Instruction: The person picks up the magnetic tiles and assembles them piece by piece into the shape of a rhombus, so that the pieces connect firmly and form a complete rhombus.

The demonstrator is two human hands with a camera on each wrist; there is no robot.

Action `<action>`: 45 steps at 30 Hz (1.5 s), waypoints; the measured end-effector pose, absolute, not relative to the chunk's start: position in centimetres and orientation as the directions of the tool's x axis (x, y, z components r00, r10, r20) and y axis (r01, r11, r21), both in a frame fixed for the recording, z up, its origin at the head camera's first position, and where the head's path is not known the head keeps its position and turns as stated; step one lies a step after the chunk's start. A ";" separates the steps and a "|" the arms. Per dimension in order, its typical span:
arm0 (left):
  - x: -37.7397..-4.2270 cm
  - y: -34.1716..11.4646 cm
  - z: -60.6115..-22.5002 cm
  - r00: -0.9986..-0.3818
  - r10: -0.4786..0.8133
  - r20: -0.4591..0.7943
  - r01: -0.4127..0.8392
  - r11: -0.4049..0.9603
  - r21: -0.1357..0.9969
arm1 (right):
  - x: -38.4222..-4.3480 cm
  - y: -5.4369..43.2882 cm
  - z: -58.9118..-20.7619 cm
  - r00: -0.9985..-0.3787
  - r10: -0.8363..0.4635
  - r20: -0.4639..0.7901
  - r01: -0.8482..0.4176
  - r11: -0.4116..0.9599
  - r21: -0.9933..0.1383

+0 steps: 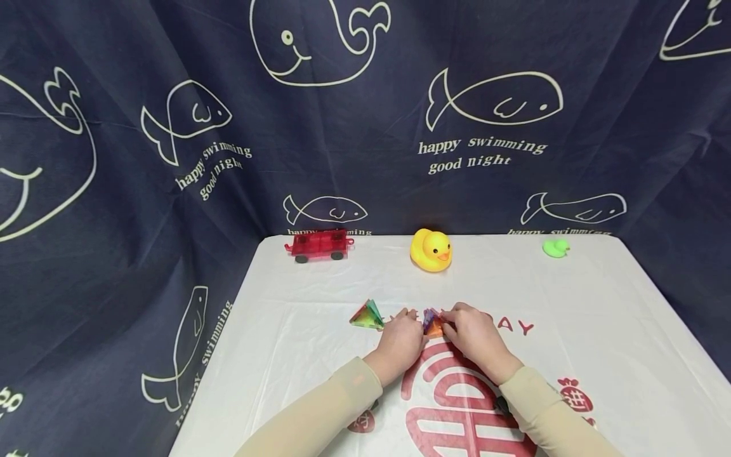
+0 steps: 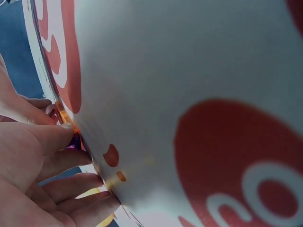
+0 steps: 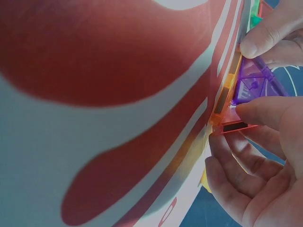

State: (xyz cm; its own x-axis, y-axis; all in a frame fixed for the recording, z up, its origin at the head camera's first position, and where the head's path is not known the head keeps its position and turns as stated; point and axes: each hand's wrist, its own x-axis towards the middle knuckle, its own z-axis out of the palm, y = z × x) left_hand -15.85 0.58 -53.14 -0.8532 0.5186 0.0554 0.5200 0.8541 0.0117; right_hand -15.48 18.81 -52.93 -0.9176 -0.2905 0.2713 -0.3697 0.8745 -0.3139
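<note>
Several see-through triangular magnetic tiles stand together between my hands near the table's middle. Among them an orange tile (image 3: 223, 97) lies low at the front, a purple tile (image 3: 252, 81) leans up, and a red tile (image 3: 235, 125) is at the right. My left hand (image 1: 401, 336) pinches the left corner of the purple tile, thumb in front. With thumb and fingers my right hand (image 1: 475, 330) grips the red tile's edge. Just left of my left hand stands a small pyramid (image 1: 367, 315) of green, yellow and red tiles, apart from the others.
Along the table's back edge are a red toy wagon (image 1: 321, 245), a yellow rubber duck (image 1: 431, 251) and a small green duck (image 1: 556, 247). The white tablecloth (image 1: 302, 368) bears red prints. A dark blue curtain (image 1: 365, 139) hangs behind and at the sides.
</note>
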 end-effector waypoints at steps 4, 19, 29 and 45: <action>-15.8 0.5 -53.3 -0.851 0.521 0.068 0.523 0.852 0.006 | -15.5 18.6 -52.9 -0.921 -0.292 0.257 -0.366 0.875 -0.316; -16.2 -0.5 -53.0 -0.830 0.554 0.063 0.557 0.829 0.053 | -15.7 18.5 -52.4 -0.932 -0.293 0.214 -0.354 0.865 -0.357; -17.7 -3.5 -51.6 -0.705 0.705 0.083 0.708 0.691 0.146 | -15.6 19.5 -51.8 -0.955 -0.286 0.084 -0.294 0.857 -0.424; -21.9 -11.4 -48.8 -0.757 0.625 0.191 0.654 0.715 0.248 | -17.3 21.7 -52.2 -0.935 -0.328 0.137 -0.355 0.846 -0.398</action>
State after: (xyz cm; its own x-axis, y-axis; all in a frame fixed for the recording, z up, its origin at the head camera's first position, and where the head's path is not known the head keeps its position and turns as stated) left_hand -21.94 -11.42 -48.77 -0.7565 0.6253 0.1912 0.6537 0.7151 0.2477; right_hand -17.31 21.72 -52.15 -0.9347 -0.3280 0.1368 -0.3551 0.8461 -0.3975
